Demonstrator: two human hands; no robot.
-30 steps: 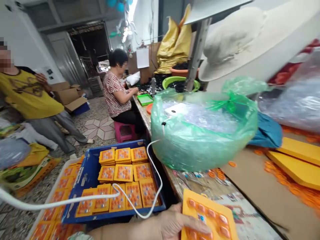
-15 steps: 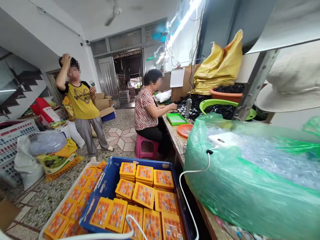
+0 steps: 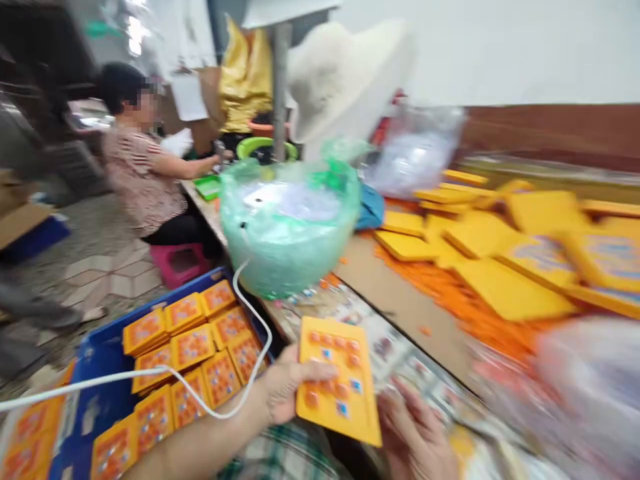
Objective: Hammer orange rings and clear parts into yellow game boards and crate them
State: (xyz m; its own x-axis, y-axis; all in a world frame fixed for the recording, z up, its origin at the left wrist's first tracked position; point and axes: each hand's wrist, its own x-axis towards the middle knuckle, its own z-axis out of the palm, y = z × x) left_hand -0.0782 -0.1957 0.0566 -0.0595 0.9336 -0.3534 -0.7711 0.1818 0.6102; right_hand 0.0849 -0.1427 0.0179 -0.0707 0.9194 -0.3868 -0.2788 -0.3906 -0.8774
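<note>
My left hand (image 3: 287, 383) holds a flat yellow plastic board (image 3: 340, 340), its thumb pressed across the face. Round orange pieces and small blue ones sit on that board, which is tilted toward me. Close to the board's lower right edge is my right hand (image 3: 417, 430), with curled fingers smeared by motion. Whether it touches the board or pinches anything cannot be made out. To the left, a blue crate (image 3: 95, 360) carries stacks of similar yellow boards (image 3: 193, 347) with orange pieces.
A white cable (image 3: 265, 347) loops over the crate. A green plastic-wrapped tub (image 3: 285, 253) stands on the table. Yellow boards (image 3: 510, 287) lie piled over loose orange pieces (image 3: 445, 293) at the right. Another person (image 3: 140, 160) sits at the far left, working at the table.
The view has swung to the right. Both my hands and the yellow board have come into view, along with the pile at the right. The standing person is mostly out of frame.
</note>
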